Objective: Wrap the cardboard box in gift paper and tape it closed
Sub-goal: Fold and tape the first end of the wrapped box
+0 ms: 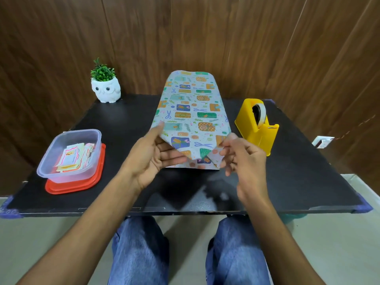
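Note:
The cardboard box is fully covered by patterned gift paper (190, 112) and stands in the middle of the black table (298, 171); no bare cardboard shows. At the box's near end the paper is folded into a downward-pointing flap. My left hand (153, 156) holds the flap's left edge, thumb on top and fingers beneath. My right hand (242, 159) pinches the flap's right corner with its fingertips. A yellow tape dispenser (257, 126) with a roll of tape stands just right of the box.
A clear plastic tub (70, 155) of paper tags sits on a red lid (76, 186) at the left. A white owl pot (106, 89) with a green plant stands at the back left. A wooden wall is behind, and my knees show below the table's front edge.

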